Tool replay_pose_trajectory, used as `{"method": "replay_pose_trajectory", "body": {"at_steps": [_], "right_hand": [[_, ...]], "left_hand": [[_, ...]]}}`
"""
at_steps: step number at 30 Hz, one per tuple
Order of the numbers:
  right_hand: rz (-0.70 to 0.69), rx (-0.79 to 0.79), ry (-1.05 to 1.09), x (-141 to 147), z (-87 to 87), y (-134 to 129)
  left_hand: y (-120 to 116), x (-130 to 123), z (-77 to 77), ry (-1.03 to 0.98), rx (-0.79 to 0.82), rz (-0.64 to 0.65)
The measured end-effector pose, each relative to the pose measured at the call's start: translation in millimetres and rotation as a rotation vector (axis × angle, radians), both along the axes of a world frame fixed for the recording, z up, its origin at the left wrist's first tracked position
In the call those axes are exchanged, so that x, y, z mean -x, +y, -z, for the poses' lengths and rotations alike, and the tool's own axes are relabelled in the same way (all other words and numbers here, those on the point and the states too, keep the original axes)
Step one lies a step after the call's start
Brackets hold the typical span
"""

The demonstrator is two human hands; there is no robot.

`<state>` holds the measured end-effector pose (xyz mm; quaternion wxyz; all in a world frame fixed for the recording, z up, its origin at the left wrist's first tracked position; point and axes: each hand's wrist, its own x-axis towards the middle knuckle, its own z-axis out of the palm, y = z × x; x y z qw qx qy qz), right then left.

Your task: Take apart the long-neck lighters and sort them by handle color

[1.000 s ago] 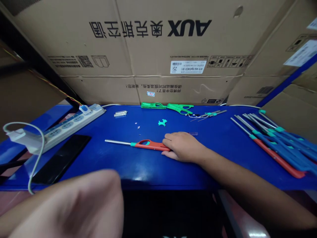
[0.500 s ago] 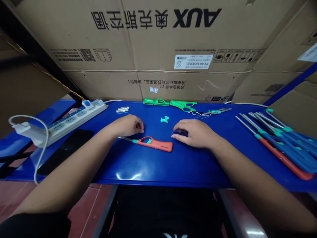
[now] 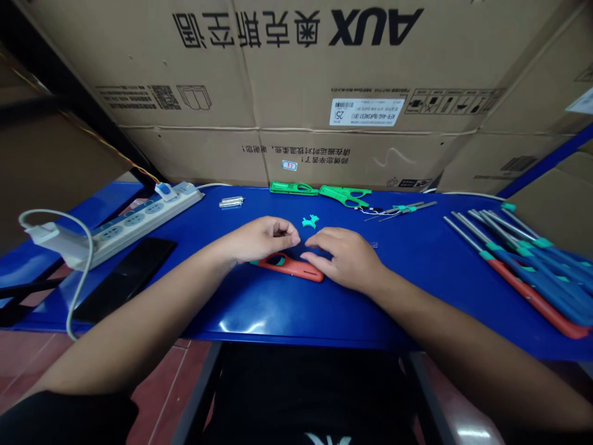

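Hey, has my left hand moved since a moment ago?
Yes, your left hand has moved right, closer to the teal plastic piece.

And here behind the glossy blue workbench (image 3: 278, 321) rises a towering wall of brown cardboard AUX cartons (image 3: 296, 74), with red tile flooring (image 3: 162, 383) showing just below!

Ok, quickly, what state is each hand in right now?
Left hand: curled over the red lighter; cannot tell if it holds anything.
Right hand: open, fingertips by the lighter, nothing visibly held.
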<state>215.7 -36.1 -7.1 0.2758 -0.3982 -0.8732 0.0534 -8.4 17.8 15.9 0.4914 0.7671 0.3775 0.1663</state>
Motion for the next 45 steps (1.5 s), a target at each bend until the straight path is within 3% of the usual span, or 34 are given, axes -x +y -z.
{"method": "replay_pose_trajectory", "body": {"at_steps": [7, 13, 15, 18, 21, 24, 27, 31, 45], "right_hand": [[0.003, -0.164, 0.177, 3.8, 4.4, 0.0], [0.001, -0.224, 0.215, 4.2, 1.7, -1.4], [-0.017, -0.246, 0.191, 1.5, -1.0, -0.7], [-0.077, -0.250, 0.097, -9.3, -7.3, 1.4], [-0.256, -0.161, -0.073, -24.0, -13.1, 4.4], [-0.367, -0.041, -0.187, -33.1, -13.5, 7.5], [-0.404, 0.042, -0.251, -33.4, -9.0, 9.9], [-0.414, 0.082, -0.311, -29.4, -3.9, 11.1], [-0.427, 0.091, -0.231, -41.6, -13.1, 15.1]], "left_hand": [[-17.0, -17.1, 0.4, -0.170, 0.305, -0.145], [-18.6, -20.7, 1.2, -0.283, 0.378, -0.209], [-17.3, -20.1, 2.4, -0.284, 0.324, -0.221], [-15.6, -17.5, 4.7, -0.198, 0.082, -0.159], [-15.9, -15.4, 7.9, -0.070, -0.240, 0.023], [-17.6, -15.9, 15.1, 0.036, -0.394, 0.209], [-18.4, -18.0, 25.3, 0.096, -0.446, 0.276], [-17.9, -19.5, 33.1, 0.134, -0.461, 0.266], [-18.9, -19.7, 30.8, 0.184, -0.465, 0.256]]}}
